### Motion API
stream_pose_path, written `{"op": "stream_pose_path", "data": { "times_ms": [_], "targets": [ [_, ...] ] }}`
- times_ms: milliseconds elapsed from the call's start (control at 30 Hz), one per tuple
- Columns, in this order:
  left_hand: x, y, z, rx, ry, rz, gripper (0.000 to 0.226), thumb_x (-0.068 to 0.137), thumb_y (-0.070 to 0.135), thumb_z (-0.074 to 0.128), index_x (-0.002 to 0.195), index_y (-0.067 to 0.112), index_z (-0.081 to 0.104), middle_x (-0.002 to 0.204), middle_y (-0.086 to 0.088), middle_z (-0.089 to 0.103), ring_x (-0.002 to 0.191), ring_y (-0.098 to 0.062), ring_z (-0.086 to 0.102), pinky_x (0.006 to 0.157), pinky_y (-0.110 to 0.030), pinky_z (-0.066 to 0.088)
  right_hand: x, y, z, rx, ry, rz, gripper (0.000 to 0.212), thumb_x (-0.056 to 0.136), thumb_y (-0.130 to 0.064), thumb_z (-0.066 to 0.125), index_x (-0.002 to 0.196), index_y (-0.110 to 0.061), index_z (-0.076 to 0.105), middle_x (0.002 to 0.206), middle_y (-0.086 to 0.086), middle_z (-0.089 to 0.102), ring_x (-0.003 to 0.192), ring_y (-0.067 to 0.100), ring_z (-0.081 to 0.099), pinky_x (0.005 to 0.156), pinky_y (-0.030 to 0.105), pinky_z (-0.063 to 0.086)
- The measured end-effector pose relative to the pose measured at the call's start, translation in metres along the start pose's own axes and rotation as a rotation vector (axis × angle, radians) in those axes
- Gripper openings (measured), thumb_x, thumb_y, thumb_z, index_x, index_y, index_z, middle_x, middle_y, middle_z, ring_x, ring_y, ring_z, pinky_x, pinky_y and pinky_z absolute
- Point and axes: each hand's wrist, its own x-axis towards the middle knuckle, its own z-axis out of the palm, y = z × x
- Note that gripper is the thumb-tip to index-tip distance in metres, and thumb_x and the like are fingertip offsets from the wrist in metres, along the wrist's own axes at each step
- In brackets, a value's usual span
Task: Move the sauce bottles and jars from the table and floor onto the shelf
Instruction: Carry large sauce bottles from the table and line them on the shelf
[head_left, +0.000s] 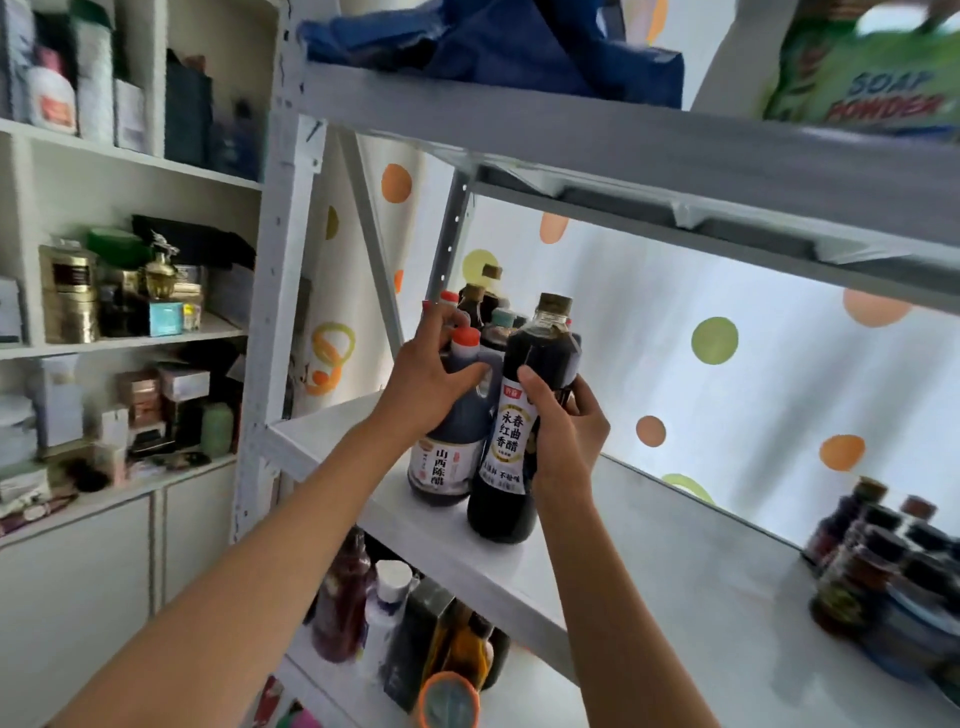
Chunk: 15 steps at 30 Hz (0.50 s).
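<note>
On the white metal shelf (649, 566), near its left end, stand two dark bottles side by side. My left hand (426, 374) is wrapped around the handled jug with the red cap (449, 452). My right hand (563, 431) grips the taller dark vinegar bottle with a gold cap (524, 415), whose base rests at the shelf's front edge. Behind them stand several more dark sauce bottles (488, 306). At the shelf's right end sits a cluster of small dark jars (883, 561).
The shelf below holds several bottles (395, 613) and an orange-rimmed lid (449, 701). Above, the top shelf carries a blue bag (493, 47) and a green soap powder pack (878, 78). A white cabinet (104, 322) full of small boxes and tins stands to the left.
</note>
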Motion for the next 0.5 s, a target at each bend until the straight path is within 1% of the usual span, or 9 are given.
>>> {"op": "stream_pose_path", "data": {
  "times_ms": [100,167,200,267,333,367,433,500],
  "targets": [
    [0.013,-0.012,0.017,0.071,0.013,0.024,0.05,0.081,0.029,0.075,0.117,0.034,0.04,0.122,0.004,0.058,0.106,-0.013,0.059,0.088,-0.028,0.051,0.007,0.008,-0.008,0.012,-0.01,-0.023,0.03,0.079,-0.014,0.082,0.107,-0.013,0.073,0.094,0.013,0.076,0.087,0.031,0.075,0.075,0.04,0.061],
    [0.016,-0.02,0.025,0.085,0.001,0.018,0.051,0.083,0.032,0.073,0.122,0.036,0.041,0.127,0.003,0.055,0.111,-0.016,0.057,0.092,-0.034,0.051,0.011,0.013,-0.013,0.01,-0.025,-0.038,0.03,0.082,-0.016,0.08,0.11,-0.013,0.072,0.096,0.012,0.076,0.089,0.03,0.075,0.076,0.04,0.062],
    [0.015,-0.023,0.029,0.079,0.002,0.026,0.052,0.084,0.032,0.072,0.125,0.037,0.041,0.129,0.004,0.053,0.115,-0.016,0.055,0.095,-0.035,0.051,0.014,0.016,-0.016,0.005,-0.032,-0.048,0.03,0.083,-0.018,0.079,0.112,-0.014,0.071,0.097,0.012,0.076,0.089,0.03,0.074,0.076,0.039,0.061],
    [0.008,-0.028,0.035,0.05,0.038,0.02,0.052,0.086,0.031,0.071,0.129,0.035,0.042,0.131,0.008,0.051,0.119,-0.012,0.052,0.098,-0.03,0.048,0.019,0.021,-0.02,-0.003,-0.038,-0.071,0.03,0.085,-0.02,0.077,0.114,-0.014,0.069,0.099,0.012,0.076,0.091,0.03,0.074,0.077,0.039,0.061],
    [-0.003,-0.033,0.038,-0.02,0.059,-0.031,0.056,0.088,0.032,0.069,0.134,0.037,0.038,0.132,0.011,0.048,0.121,-0.008,0.049,0.097,-0.028,0.048,0.022,0.026,-0.022,-0.002,-0.033,-0.095,0.031,0.086,-0.023,0.077,0.115,-0.015,0.068,0.102,0.013,0.075,0.095,0.031,0.073,0.081,0.042,0.06],
    [-0.009,-0.037,0.04,-0.069,0.046,-0.062,0.062,0.089,0.032,0.067,0.14,0.039,0.031,0.138,0.011,0.045,0.125,-0.007,0.047,0.098,-0.028,0.048,0.023,0.028,-0.023,-0.01,-0.033,-0.106,0.032,0.086,-0.025,0.077,0.116,-0.016,0.068,0.103,0.013,0.074,0.097,0.031,0.072,0.084,0.045,0.06],
    [-0.023,-0.044,0.041,-0.127,0.029,-0.103,0.073,0.09,0.038,0.065,0.146,0.043,0.019,0.151,0.009,0.035,0.134,-0.01,0.041,0.104,-0.034,0.045,0.024,0.031,-0.024,-0.036,-0.051,-0.122,0.034,0.086,-0.028,0.077,0.117,-0.019,0.067,0.106,0.011,0.074,0.1,0.031,0.071,0.089,0.051,0.058],
    [-0.038,-0.052,0.042,-0.11,0.001,-0.121,0.075,0.084,0.045,0.069,0.142,0.044,0.021,0.151,0.007,0.034,0.135,-0.012,0.041,0.106,-0.038,0.044,0.022,0.032,-0.026,-0.066,-0.078,-0.134,0.037,0.085,-0.029,0.077,0.119,-0.022,0.065,0.108,0.008,0.073,0.101,0.029,0.071,0.089,0.053,0.057]
  ]
}}
